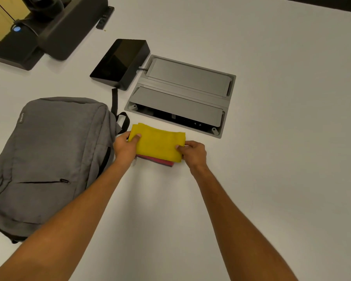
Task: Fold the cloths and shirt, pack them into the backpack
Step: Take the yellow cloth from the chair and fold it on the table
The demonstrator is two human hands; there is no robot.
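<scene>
Left hand (126, 148), right hand (193, 154) pinch yellow cloth (158, 144), long axis left-right.

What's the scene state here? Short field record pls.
setting: white table
stack: folded yellow cloth on top of a folded red cloth
left hand: grips the stack's left end
right hand: pinches the stack's right end
backpack: grey, lying flat, left of the stack
other: black device, grey cable hatch
</scene>
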